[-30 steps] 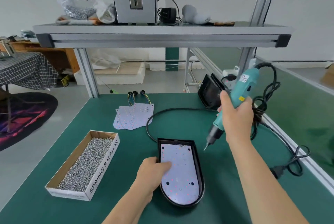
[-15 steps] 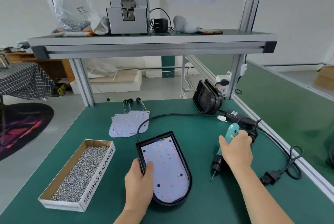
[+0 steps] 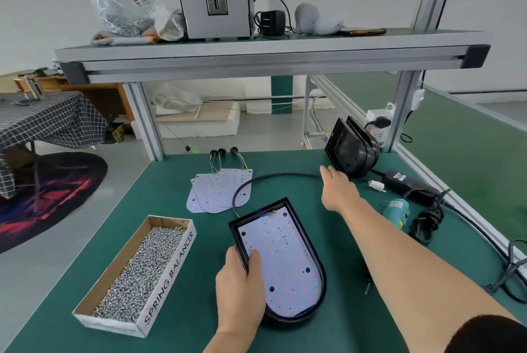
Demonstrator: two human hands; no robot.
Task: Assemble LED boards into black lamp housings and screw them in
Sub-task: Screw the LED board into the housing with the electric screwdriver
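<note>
The left hand (image 3: 239,287) grips the left side of the black, round-ended plastic lamp housing (image 3: 320,262), near the front edge of the green worktop (image 3: 165,190). Its thumb presses on the white LED board (image 3: 285,261) inside. The right hand (image 3: 338,190) is stretched out with straight, open fingers, close to the stack of black housings (image 3: 349,153) at the back right corner. The blue-green electric screwdriver (image 3: 395,211) lies near the right edge.

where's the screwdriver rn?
Head view: the teal screwdriver lies unheld on the green mat at the right, partly hidden behind the right forearm, beside the coiled black cord.
</note>
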